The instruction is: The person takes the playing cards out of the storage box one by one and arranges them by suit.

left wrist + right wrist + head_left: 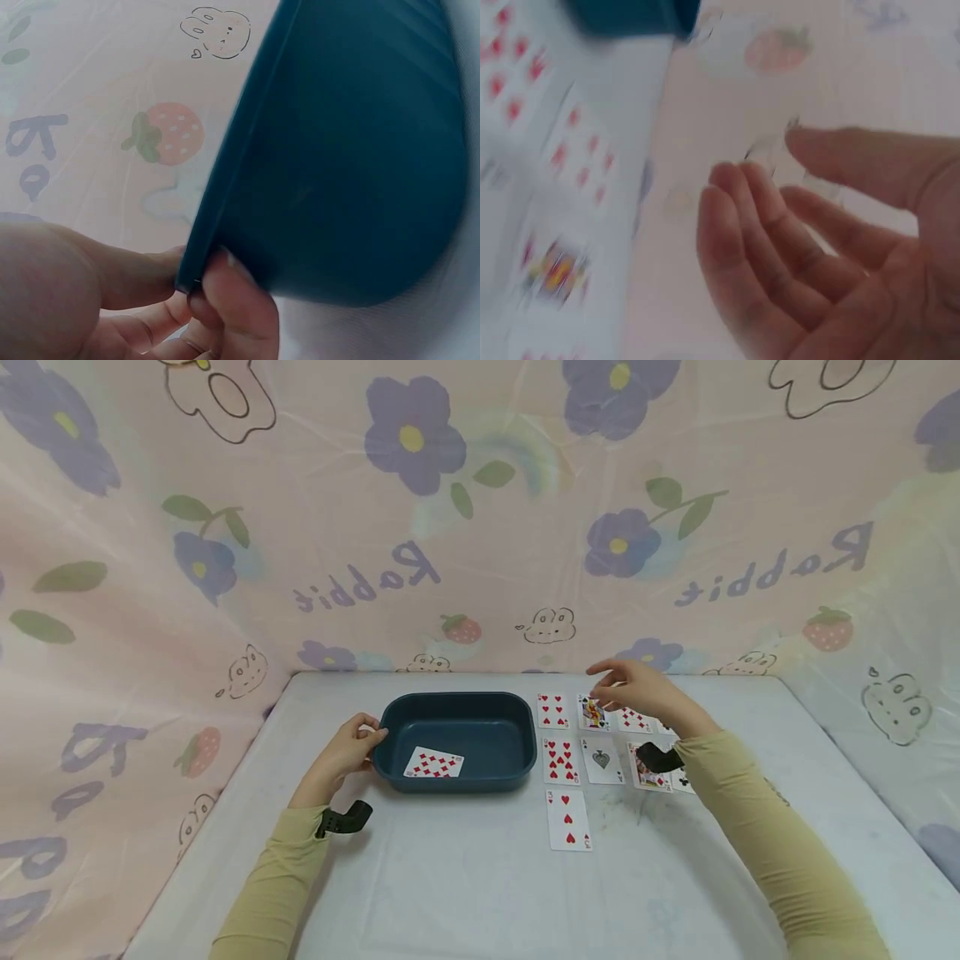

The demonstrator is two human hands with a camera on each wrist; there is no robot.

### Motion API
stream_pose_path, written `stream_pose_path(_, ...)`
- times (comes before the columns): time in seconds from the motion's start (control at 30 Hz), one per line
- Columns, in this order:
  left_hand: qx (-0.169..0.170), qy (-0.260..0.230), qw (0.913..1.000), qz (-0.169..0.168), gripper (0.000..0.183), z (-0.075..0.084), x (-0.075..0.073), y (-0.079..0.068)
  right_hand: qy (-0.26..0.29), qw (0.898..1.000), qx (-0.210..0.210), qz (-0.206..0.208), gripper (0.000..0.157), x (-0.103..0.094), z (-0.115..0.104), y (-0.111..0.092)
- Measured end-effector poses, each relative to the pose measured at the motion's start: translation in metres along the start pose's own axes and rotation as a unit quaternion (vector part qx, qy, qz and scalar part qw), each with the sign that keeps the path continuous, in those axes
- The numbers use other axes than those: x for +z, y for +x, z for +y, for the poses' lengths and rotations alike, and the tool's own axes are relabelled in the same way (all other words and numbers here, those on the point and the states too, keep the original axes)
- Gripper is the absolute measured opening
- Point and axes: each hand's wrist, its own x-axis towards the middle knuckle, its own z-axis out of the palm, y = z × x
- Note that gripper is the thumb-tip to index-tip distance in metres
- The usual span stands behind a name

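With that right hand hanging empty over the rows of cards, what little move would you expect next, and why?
Probably the right hand lowers to pinch the face card just beneath its fingertips. It hovers open, holding nothing, above the face-up cards. The left hand grips the rim of the dark teal plastic tray, where one red diamonds card already lies, so another card going there seems likely.

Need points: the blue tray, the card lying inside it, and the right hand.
blue tray point(495, 777), head view, on its front wall.
card inside the tray point(433, 764), head view, on the card's face, red diamonds.
right hand point(637, 689), head view, on the back of the hand, above the card rows.
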Motion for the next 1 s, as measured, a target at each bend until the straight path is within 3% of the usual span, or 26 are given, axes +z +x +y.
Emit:
stream_pose_path(0.2, 0.001, 0.0, 1.0, -0.001, 0.021, 0.001, 0.0, 0.0, -0.034, 0.994, -0.07, -0.081, 0.041, 0.03, -0.044, 0.041)
stream_pose_path(0.33, 0.003, -0.001, 1.0, 0.0, 0.021, 0.001, 0.0, 0.0, -0.059, 0.982, -0.115, -0.141, 0.038, 0.055, -0.07, 0.065)
stream_pose_path(0.47, -0.001, 0.002, 1.0, 0.004, 0.02, 0.0, -0.001, 0.0, -0.045, 0.967, -0.14, -0.206, 0.037, 0.081, -0.087, 0.086)
stream_pose_path(0.8, -0.001, 0.007, 0.9999, 0.008, 0.021, 0.0, -0.001, 0.001, -0.049, 0.941, -0.118, -0.315, 0.044, 0.139, -0.089, 0.124)
stream_pose_path(1.0, 0.0, 0.0, 1.0, 0.006, 0.02, 0.002, -0.002, 0.0, -0.04, 0.933, -0.053, -0.353, 0.043, 0.168, -0.087, 0.14)
